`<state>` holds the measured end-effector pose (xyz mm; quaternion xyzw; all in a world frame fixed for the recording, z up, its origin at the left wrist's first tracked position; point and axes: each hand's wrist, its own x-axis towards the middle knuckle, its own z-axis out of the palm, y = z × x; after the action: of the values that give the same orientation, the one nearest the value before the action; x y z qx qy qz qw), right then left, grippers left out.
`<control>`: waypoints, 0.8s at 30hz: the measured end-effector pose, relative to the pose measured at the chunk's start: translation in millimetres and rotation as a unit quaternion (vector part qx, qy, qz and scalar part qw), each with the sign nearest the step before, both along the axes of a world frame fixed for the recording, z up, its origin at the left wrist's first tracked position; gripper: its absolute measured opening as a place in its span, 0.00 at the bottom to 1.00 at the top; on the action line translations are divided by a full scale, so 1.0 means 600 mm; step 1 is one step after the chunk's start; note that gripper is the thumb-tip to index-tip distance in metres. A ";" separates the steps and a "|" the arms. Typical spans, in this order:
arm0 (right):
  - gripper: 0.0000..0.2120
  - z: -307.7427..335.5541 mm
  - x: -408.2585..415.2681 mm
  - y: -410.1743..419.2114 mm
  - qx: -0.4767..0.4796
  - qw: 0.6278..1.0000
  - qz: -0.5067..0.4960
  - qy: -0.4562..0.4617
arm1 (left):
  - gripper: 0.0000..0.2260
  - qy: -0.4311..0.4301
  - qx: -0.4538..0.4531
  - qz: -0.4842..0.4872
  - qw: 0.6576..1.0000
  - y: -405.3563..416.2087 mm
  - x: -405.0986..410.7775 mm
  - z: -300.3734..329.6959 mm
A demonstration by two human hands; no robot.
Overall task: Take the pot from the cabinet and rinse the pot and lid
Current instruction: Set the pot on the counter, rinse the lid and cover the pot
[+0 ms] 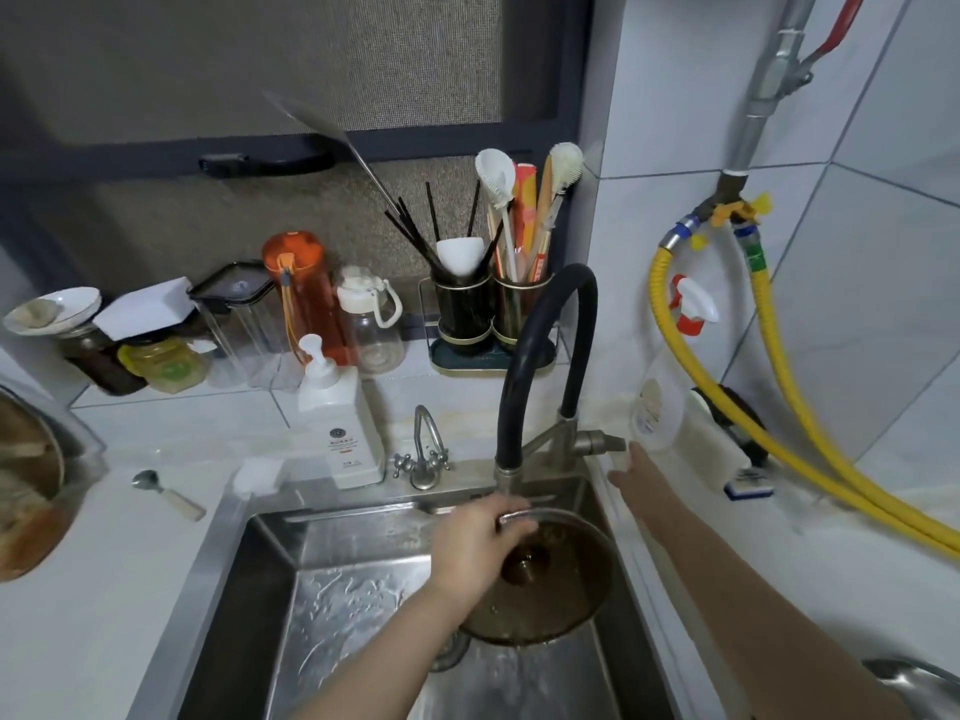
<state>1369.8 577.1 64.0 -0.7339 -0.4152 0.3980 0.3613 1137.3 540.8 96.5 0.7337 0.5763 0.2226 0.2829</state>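
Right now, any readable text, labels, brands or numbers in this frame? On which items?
None legible.
White pump bottle: round logo and small print lines, too blurred to read.
Clear bottle by the tap handle: label too blurred.
Red-and-orange pack in the utensil holder: print unreadable.

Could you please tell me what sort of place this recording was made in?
Most likely a home kitchen. There is a steel sink with a tap running, a holder of chopsticks and spoons on the ledge, and the left hand holds a glass lid under the water.
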 end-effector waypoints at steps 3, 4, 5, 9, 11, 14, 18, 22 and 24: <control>0.25 0.009 0.008 0.025 -0.016 0.999 0.029 -0.039 | 0.13 0.002 -0.001 0.002 1.000 0.002 0.006 -0.003; 0.23 0.022 0.006 0.027 -0.027 0.998 0.039 -0.037 | 0.12 -0.001 0.001 0.002 1.000 0.001 0.004 -0.006; 0.23 0.028 0.006 0.032 -0.035 0.998 0.047 -0.027 | 0.11 -0.005 0.004 0.001 1.000 -0.001 0.001 -0.009; 0.26 0.025 0.022 0.044 -0.052 0.997 0.052 0.019 | 0.10 -0.005 0.020 0.013 1.000 -0.004 -0.015 -0.018; 0.21 0.019 0.031 0.046 -0.051 0.997 0.044 0.024 | 0.10 0.008 0.023 0.013 1.000 -0.006 -0.021 -0.018; 0.24 0.012 0.027 0.046 -0.045 0.997 0.043 0.046 | 0.11 0.039 0.015 0.016 0.999 -0.006 -0.028 -0.017; 0.30 0.011 0.008 0.031 -0.012 0.997 0.054 0.057 | 0.10 0.035 0.009 0.017 0.999 -0.007 -0.037 -0.018; 0.31 -0.019 -0.020 0.002 -0.019 0.991 0.094 0.091 | 0.09 0.002 0.004 0.004 1.000 -0.010 -0.045 -0.013; 0.28 -0.021 -0.053 -0.027 -0.063 0.982 0.133 0.116 | 0.08 -0.001 0.008 -0.015 1.000 -0.010 -0.052 -0.007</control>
<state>1337.9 561.1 51.3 -0.6426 -0.4384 0.5500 0.3039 1105.9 534.8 92.6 0.7443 0.5631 0.2234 0.2812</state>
